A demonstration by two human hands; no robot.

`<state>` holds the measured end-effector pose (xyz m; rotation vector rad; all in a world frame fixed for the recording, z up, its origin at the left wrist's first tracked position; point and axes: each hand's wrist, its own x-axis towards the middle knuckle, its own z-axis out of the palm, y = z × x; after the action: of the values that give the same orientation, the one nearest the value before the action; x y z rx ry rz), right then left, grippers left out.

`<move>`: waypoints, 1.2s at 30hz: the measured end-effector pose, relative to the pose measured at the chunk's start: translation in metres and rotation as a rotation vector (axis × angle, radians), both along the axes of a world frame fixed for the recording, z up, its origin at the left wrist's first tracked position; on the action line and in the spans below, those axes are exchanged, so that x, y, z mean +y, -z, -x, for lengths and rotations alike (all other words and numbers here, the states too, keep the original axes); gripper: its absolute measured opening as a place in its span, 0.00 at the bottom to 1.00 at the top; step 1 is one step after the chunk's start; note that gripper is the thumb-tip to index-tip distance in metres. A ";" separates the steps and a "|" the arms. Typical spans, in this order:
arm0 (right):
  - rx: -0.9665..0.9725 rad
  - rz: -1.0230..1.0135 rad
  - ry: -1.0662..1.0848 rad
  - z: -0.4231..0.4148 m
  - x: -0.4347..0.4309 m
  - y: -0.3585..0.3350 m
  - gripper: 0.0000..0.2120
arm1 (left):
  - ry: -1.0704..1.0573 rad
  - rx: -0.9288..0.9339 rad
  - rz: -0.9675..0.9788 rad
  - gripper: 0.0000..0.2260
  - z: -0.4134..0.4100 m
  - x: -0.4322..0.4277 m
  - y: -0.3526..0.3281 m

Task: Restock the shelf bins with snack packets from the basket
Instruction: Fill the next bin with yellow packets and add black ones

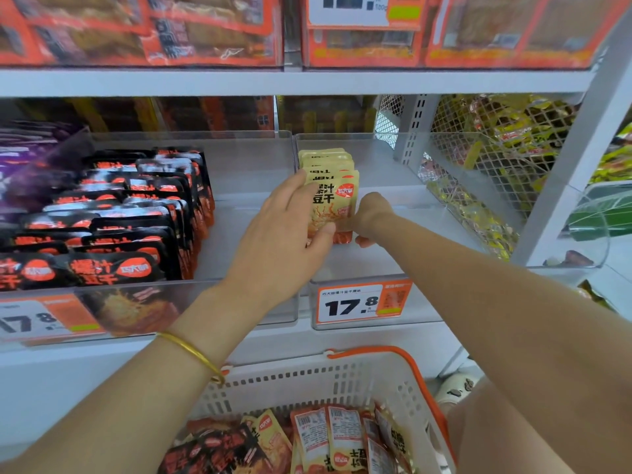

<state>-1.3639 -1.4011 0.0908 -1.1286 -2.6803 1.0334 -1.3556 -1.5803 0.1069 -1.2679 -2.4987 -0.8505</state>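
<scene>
So both hands are up in the right bin [345, 273], a clear plastic one on the middle shelf, and it's got just one short row of yellow packets [337, 191] standing upright along its left wall. The left hand [284, 234] is grasping the front of that row, thumb across the face of the first packet and fingers over the top. The right hand [371, 217] is pressed up against the row's right edge, but its fingers are mostly hidden behind the wrist, so I can't tell if it's actually gripping. The front packet reads 汁 and 豆干 in big black characters with a red oval logo too small to read. The price tag [359, 304] on the bin's front says 17.8. The left bin [239, 295] is packed with black packets [113, 213] marked 爆汁豆干 and has its own tag, which looks like 17.8 too. The white basket [342, 381] with the orange handle sits below the shelf, holding a jumble of yellow and black packets, some barcode side up. There's a gold bangle [195, 354] on the left wrist, and orange boxes [205, 29] up top beside a tag starting 12
</scene>
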 end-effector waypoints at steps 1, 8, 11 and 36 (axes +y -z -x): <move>-0.011 -0.003 -0.007 -0.003 -0.001 -0.005 0.20 | -0.001 0.008 -0.029 0.25 -0.001 -0.002 -0.001; 0.337 -0.007 -0.179 -0.125 -0.050 -0.067 0.12 | 0.130 0.134 -0.236 0.14 -0.058 -0.061 0.035; 0.016 0.054 -0.425 -0.157 -0.080 -0.025 0.07 | 0.229 0.058 -0.002 0.12 -0.071 -0.076 0.087; -0.540 -0.012 -0.309 -0.112 -0.079 0.172 0.10 | 0.201 -0.361 0.477 0.17 -0.067 -0.071 0.182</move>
<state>-1.2519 -1.4806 -0.0809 -1.1511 -3.3658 0.8323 -1.2886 -1.6510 -0.0750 -1.6613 -3.0273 -0.5784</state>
